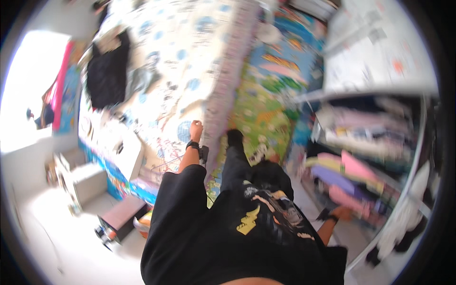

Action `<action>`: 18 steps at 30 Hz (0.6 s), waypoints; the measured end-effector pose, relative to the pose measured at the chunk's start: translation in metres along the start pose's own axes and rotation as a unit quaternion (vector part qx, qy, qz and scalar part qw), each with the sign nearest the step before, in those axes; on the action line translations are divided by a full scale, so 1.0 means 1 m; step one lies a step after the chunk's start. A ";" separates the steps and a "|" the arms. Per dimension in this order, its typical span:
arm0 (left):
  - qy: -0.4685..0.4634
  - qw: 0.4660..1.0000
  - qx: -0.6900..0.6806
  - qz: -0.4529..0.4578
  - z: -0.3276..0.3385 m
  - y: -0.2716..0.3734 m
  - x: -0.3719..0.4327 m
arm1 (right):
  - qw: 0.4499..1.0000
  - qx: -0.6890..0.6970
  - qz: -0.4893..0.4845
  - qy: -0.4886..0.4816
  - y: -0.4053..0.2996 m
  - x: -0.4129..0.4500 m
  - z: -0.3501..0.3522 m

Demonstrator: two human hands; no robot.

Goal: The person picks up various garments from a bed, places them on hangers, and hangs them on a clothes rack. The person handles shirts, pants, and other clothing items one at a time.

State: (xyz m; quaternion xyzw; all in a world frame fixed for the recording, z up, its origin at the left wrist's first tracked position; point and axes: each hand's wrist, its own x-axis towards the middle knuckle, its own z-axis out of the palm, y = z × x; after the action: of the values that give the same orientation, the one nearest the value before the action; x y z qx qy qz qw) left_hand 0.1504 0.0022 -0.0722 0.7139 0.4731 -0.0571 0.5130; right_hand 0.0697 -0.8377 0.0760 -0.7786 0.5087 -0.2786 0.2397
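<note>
My left hand (196, 131) hangs over the edge of a bed with a patterned sheet (192, 57); its fingers look curled, and nothing is visible in them. A dark strap circles the wrist, with a small black device beside it. My right hand (343, 213) is blurred, low on the right, near a pink folded garment (345, 200) in a wardrobe. Whether it touches or holds cloth I cannot tell. Folded clothes in yellow, purple and pink are stacked there, with more clothes (359, 137) on the level above.
A colourful play mat (265, 114) lies between bed and wardrobe, with one foot on it. Black clothing (108, 71) lies on the bed. A brown box (123, 213) and a white cabinet (89, 183) stand at lower left. White clothing (400, 221) hangs at far right.
</note>
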 end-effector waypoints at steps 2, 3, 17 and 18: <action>0.071 0.996 0.011 -0.047 -0.141 -0.038 0.030 | 0.975 -0.011 0.086 -0.205 -0.024 -0.084 0.057; 0.080 0.996 -0.045 -0.015 -0.172 -0.020 0.034 | 0.932 -0.051 0.160 -0.322 -0.036 -0.130 0.063; 0.138 0.984 -0.087 -0.068 -0.208 -0.169 -0.049 | 0.509 0.028 -0.266 -0.818 -0.610 -0.627 0.362; 0.151 0.956 -0.195 -0.159 -0.180 -0.180 -0.079 | 0.490 0.022 -0.278 -0.826 -0.627 -0.651 0.382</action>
State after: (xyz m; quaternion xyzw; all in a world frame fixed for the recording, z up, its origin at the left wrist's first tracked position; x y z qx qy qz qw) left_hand -0.0972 0.0998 -0.0657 0.5160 0.6545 0.0635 0.5490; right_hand 0.5285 0.0299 0.0849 -0.7476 -0.1712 0.4291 0.4771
